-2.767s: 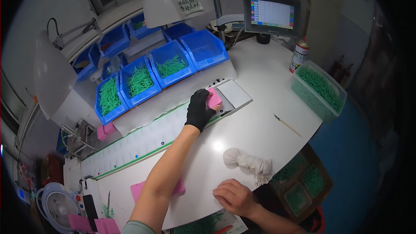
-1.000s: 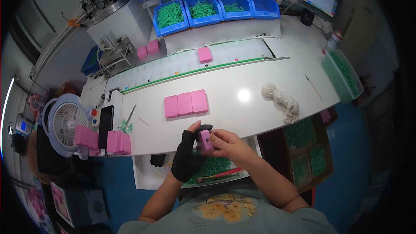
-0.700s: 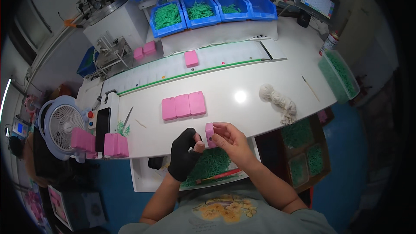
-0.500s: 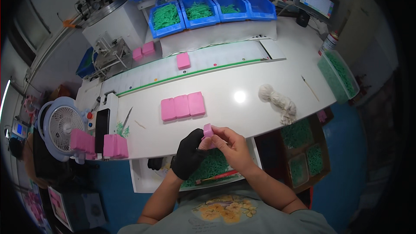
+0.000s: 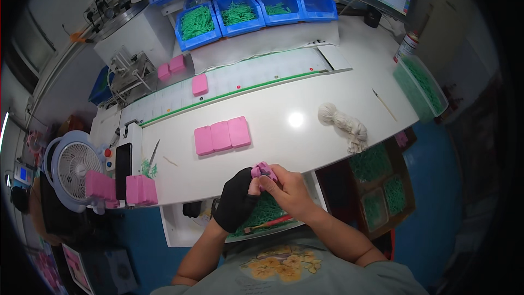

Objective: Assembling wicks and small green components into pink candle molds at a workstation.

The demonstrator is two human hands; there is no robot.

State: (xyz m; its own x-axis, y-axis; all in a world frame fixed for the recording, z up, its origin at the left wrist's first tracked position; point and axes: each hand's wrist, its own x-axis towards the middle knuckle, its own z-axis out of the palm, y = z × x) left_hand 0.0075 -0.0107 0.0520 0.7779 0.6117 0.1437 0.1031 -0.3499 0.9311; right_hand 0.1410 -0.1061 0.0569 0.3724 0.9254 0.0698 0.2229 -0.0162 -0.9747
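Observation:
Just above the open drawer (image 5: 173, 224) I hold a small pink rubber mould (image 5: 266, 170) in both hands. It looks bent, and dark marks or hollows show on its face. My left hand (image 5: 238, 199), in a black glove with bare fingertips, grips its left side. With thumb and fingers, my bare right hand (image 5: 289, 188) pinches the right side. Beyond them three pink moulds (image 5: 221, 135) lie side by side on the white table. Another pink mould (image 5: 200, 84) sits on the conveyor belt (image 5: 229, 83). Green wax pieces (image 5: 267, 207) fill the drawer.
Blue bins (image 5: 238, 13) with green pieces stand at the back. Stacked pink moulds (image 5: 141, 189) and a fan (image 5: 79, 161) are at left. A white cloth bundle (image 5: 344, 125), a thin brush (image 5: 385, 104) and a clear tub (image 5: 419, 87) lie right. Tweezers (image 5: 154, 152) rest front left.
The mould in my hands has been turned and bent, so marks on its face now show. The mould on the conveyor has moved left. The whole view has shifted slightly.

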